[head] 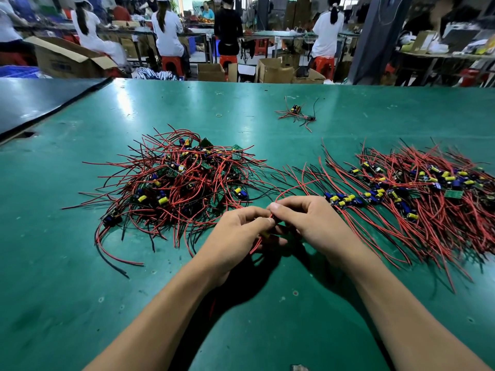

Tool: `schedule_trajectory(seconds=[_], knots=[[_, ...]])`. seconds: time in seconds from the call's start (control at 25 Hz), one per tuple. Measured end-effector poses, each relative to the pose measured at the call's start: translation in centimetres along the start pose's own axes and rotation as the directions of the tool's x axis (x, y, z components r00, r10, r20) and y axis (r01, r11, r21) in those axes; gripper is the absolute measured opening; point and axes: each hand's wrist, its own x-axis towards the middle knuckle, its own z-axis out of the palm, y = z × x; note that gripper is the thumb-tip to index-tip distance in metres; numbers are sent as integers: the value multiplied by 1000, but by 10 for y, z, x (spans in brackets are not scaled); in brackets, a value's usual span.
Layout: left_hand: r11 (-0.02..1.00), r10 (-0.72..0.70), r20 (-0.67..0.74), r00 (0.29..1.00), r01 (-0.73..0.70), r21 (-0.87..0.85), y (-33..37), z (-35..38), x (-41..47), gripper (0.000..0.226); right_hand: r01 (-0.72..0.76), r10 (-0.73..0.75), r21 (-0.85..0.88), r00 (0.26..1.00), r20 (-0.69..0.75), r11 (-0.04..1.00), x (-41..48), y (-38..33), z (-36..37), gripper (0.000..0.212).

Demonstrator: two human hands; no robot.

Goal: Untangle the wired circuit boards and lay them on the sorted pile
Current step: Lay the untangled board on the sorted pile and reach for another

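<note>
Both hands meet low over the tabletop [267,103], in the gap between the two piles. Left hand [238,234] and right hand [310,223] have their fingers curled, each grip pinched tight on the same wired board [266,234]. The board is mostly hidden between the fingertips; only a yellow part and its leads show. One red lead [294,187] arcs up from the hands toward the sorted pile [417,188].

Likely risks:
- The arcing lead may snag the near edge of the sorted pile on the carry across and drag the laid rows out of line.
- Pulling hard on a lead instead of the board would strain the solder joint.
- Cannot tell whether the held leads are fully free of the tangled pile [182,183]. If not, lifting hauls neighbouring boards along.

Around:
- The tangled pile sits just left of the hands, its leads splayed toward them.
- A stray cluster [297,113] and a rubber band [219,115] lie further back, well apart.
- A dark mat [40,100] lies far left.
- Nothing solid blocks the path right, only loose leads reaching into the gap.
</note>
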Motion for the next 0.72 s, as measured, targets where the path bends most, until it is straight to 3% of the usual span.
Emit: schedule_trajectory(seconds=[0.04, 0.28, 0.52, 0.72], knots=[[1000, -7, -2, 1000, 7, -9, 1, 1, 0, 13, 12, -12, -21, 1000, 0, 1000, 1, 0, 0, 16], [987, -76, 2, 997, 75, -142, 5, -1, 0, 15, -115, 90, 288, 991, 101, 951, 0, -1, 1, 15], [990, -65, -2, 998, 65, -125, 6, -3, 0, 18, -184, 137, 492, 982, 130, 851, 0, -3, 4, 16], [992, -92, -42, 995, 88, -89, 5, -2, 0, 13, -36, 53, 223, 996, -67, 974, 5, 1, 8, 19]])
